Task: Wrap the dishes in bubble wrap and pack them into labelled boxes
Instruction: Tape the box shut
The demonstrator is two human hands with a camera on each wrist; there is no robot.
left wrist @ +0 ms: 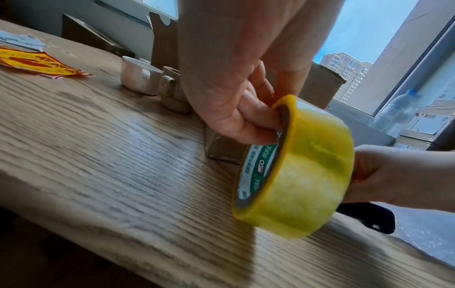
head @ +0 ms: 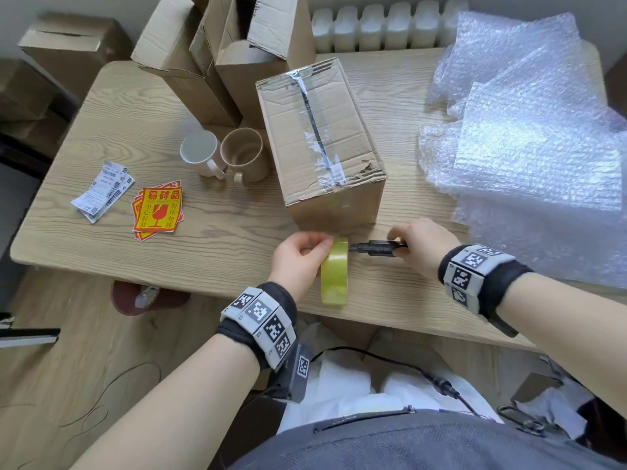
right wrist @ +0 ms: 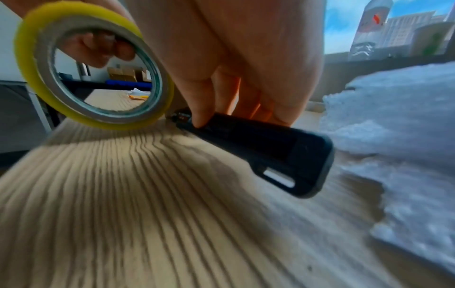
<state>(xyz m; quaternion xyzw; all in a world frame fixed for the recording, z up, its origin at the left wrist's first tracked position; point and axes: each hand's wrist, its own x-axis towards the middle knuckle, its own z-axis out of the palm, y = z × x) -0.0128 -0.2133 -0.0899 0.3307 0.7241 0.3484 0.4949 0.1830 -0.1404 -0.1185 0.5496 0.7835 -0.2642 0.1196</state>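
My left hand (head: 302,256) grips a yellow roll of packing tape (head: 335,271) by its top rim, fingers inside the core (left wrist: 263,120), holding it on edge just above the table near the front. My right hand (head: 420,247) holds a black utility knife (head: 376,248), its tip pointing at the roll's upper side (right wrist: 182,117). Just behind them stands a closed cardboard box (head: 322,137) with clear tape along its top seam. A white mug (head: 200,154) and a beige mug (head: 244,156) stand to the left of the box.
Sheets of bubble wrap (head: 529,140) cover the right side of the table. Red and yellow fragile stickers (head: 159,208) and white barcode labels (head: 103,189) lie at the left. Open cardboard boxes (head: 237,45) stand at the back. The wooden table's front edge (head: 169,283) is close to me.
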